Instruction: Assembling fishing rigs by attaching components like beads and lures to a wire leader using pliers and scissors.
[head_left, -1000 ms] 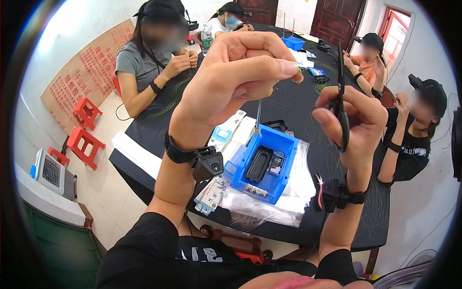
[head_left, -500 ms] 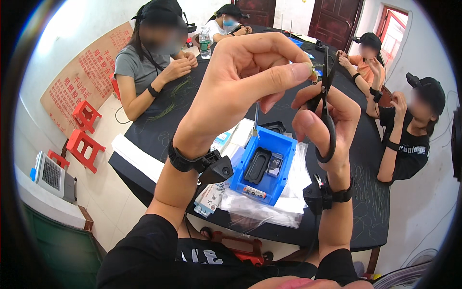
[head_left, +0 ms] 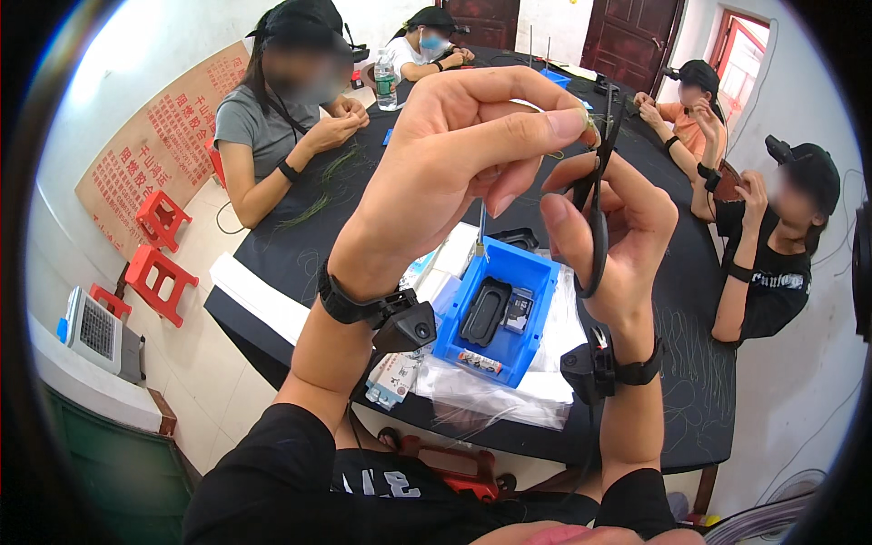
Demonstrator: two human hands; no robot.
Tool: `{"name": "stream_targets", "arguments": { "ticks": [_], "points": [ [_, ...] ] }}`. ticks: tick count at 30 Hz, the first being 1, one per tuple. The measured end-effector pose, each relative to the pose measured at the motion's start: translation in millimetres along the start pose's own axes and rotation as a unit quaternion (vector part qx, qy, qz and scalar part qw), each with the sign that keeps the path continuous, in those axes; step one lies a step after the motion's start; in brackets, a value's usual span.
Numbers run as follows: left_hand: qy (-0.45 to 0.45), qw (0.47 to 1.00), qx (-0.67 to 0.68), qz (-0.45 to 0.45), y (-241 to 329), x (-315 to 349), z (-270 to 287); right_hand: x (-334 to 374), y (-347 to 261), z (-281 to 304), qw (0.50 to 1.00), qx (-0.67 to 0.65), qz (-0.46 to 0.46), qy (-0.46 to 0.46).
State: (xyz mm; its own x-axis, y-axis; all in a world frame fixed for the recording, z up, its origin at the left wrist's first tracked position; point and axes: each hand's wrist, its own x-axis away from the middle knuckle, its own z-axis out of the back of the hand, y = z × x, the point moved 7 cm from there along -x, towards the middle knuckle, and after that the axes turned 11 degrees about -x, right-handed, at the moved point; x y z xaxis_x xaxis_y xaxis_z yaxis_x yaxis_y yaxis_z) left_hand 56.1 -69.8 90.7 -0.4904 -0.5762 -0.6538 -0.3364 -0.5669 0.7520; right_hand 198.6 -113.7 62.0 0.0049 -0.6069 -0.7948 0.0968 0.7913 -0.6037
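My left hand (head_left: 472, 150) is raised above the table, thumb and index finger pinched on a small yellowish-green piece (head_left: 591, 135) with a bit of thread. Its exact kind is too small to make out. In my right hand (head_left: 636, 222) is a pair of black scissors (head_left: 597, 241), with fingers in the handle loops. The blades point up and away, right beside the pinched piece and my left fingertips. Whether the blades touch the piece, I cannot tell. Each wrist wears a strapped black camera.
Below my hands, a blue bin (head_left: 442, 338) holds a black tray and small packages, with plastic bags (head_left: 545, 400) and a box (head_left: 392, 380) around it. Green threads (head_left: 341, 168) lie on the black table (head_left: 300, 263). Several people sit around it; a water bottle (head_left: 387, 84) stands far left.
My right hand and the scissors have shifted slightly left, closer to my left fingertips. The blades appear closer together. My left hand has barely moved and keeps its pinch.
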Motion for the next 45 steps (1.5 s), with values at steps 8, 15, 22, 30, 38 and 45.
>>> {"name": "stream_targets", "arguments": {
  "ticks": [8,15,22,30,38,45],
  "points": [
    [0.001,1.0,-0.021,-0.013,1,-1,0,-1,-6,3,0.989,0.12,0.086,0.022],
    [0.0,1.0,-0.023,-0.006,0,0,0,2,-11,2,0.978,0.174,0.107,0.052],
    [0.001,1.0,-0.017,0.003,-2,1,-2,1,-14,2,0.976,0.173,0.118,0.055],
    [-0.034,0.999,0.014,0.004,1,0,0,1,-15,2,0.971,0.195,0.131,0.047],
    [-0.035,0.999,0.023,0.009,-2,-1,1,2,-17,1,0.965,0.217,0.138,0.046],
    [-0.029,0.999,-0.016,0.002,-1,1,1,2,-19,0,0.962,0.227,0.146,0.041]
  ]
}}
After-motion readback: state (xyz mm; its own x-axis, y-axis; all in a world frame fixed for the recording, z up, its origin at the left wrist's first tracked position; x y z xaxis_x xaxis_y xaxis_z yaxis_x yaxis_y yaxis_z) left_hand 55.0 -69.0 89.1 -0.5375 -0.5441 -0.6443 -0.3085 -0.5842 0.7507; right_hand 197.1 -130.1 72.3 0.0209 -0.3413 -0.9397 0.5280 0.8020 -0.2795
